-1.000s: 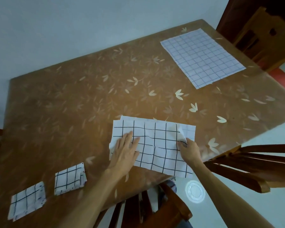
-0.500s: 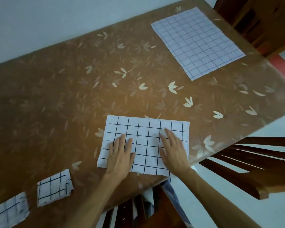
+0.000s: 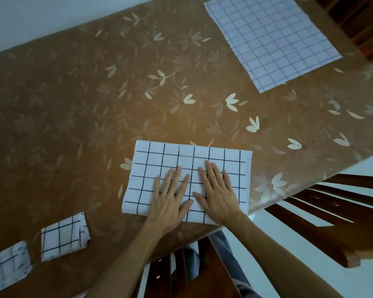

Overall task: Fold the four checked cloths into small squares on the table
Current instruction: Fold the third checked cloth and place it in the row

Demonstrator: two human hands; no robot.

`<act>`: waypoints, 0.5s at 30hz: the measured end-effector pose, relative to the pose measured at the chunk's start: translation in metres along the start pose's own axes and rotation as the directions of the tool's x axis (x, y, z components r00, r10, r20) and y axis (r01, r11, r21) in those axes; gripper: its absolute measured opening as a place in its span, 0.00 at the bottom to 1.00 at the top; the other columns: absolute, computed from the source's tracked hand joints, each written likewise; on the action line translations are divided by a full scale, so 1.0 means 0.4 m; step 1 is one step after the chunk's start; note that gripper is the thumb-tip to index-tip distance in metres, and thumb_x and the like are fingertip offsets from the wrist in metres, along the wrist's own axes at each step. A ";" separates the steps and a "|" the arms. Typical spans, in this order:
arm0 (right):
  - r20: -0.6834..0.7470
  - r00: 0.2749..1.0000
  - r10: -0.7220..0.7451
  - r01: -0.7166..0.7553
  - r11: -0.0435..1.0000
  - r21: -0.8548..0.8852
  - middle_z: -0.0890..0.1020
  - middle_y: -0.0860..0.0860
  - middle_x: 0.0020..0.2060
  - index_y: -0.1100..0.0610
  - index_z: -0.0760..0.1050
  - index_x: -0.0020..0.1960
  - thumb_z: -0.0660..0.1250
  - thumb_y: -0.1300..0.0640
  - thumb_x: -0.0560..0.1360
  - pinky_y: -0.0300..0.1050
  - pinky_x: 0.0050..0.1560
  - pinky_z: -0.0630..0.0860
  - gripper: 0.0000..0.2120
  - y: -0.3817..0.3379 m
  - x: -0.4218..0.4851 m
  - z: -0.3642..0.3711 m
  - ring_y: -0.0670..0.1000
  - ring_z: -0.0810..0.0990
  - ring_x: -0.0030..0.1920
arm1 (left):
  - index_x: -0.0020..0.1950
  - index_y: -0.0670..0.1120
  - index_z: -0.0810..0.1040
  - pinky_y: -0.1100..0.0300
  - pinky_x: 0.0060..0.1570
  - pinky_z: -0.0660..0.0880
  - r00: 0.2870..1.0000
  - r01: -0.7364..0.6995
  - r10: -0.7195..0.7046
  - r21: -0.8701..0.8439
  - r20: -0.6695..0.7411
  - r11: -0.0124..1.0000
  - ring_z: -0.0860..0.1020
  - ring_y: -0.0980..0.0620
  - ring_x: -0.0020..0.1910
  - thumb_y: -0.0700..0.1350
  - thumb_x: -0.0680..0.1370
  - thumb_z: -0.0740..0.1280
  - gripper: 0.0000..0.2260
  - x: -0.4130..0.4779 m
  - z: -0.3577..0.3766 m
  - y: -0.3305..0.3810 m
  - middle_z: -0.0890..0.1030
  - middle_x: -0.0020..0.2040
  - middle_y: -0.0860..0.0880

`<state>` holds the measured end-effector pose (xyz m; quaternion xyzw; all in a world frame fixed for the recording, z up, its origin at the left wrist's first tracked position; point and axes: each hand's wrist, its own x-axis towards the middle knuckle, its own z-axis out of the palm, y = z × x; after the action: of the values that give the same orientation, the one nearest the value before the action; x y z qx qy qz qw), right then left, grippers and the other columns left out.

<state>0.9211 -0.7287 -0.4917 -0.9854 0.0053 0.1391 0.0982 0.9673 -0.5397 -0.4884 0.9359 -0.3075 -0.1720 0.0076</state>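
Observation:
A white cloth with a black grid (image 3: 159, 160), folded into a rectangle, lies at the table's near edge. My left hand (image 3: 170, 196) and my right hand (image 3: 219, 191) press flat on it side by side, fingers straight, thumbs almost touching. Two small folded checked squares sit at the near left: one (image 3: 63, 237) fully in view, the other (image 3: 7, 264) cut by the frame edge. A larger cloth with a fine blue grid (image 3: 271, 39) lies spread flat at the far right.
The brown table (image 3: 84, 115) has a leaf pattern and its near edge runs just under my wrists. A dark wooden chair (image 3: 323, 214) stands at the right, another chair back (image 3: 177, 269) below the table edge. A pale wall is at the far left.
My right hand let go of the cloth's corner and laid flat on it. Both hands then slid together toward the cloth's middle. The camera moved closer over the table.

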 end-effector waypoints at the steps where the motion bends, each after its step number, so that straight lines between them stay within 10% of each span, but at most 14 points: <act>1: -0.003 1.000 0.013 -0.013 1.000 0.001 0.46 0.55 0.80 0.56 0.46 0.81 0.46 0.35 0.82 0.57 0.77 0.45 0.35 0.010 -0.004 0.000 0.56 0.44 0.80 | 0.82 0.51 0.43 0.35 0.76 0.50 1.000 -0.002 0.002 0.003 0.005 1.000 0.43 0.44 0.81 0.66 0.81 0.42 0.33 0.001 0.001 -0.007 0.42 0.82 0.44; 15: -0.103 0.991 0.079 -0.079 0.997 0.006 0.47 0.56 0.80 0.57 0.47 0.81 0.42 0.38 0.82 0.58 0.78 0.46 0.34 0.027 -0.031 -0.012 0.55 0.45 0.80 | 0.82 0.51 0.41 0.34 0.76 0.46 1.000 0.009 -0.009 -0.013 -0.022 1.000 0.40 0.45 0.81 0.67 0.80 0.48 0.36 0.009 0.000 -0.016 0.40 0.82 0.45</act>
<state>0.9100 -0.7404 -0.4859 -0.9902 0.0496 0.0916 0.0929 0.9735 -0.5365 -0.4903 0.9390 -0.3020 -0.1639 0.0160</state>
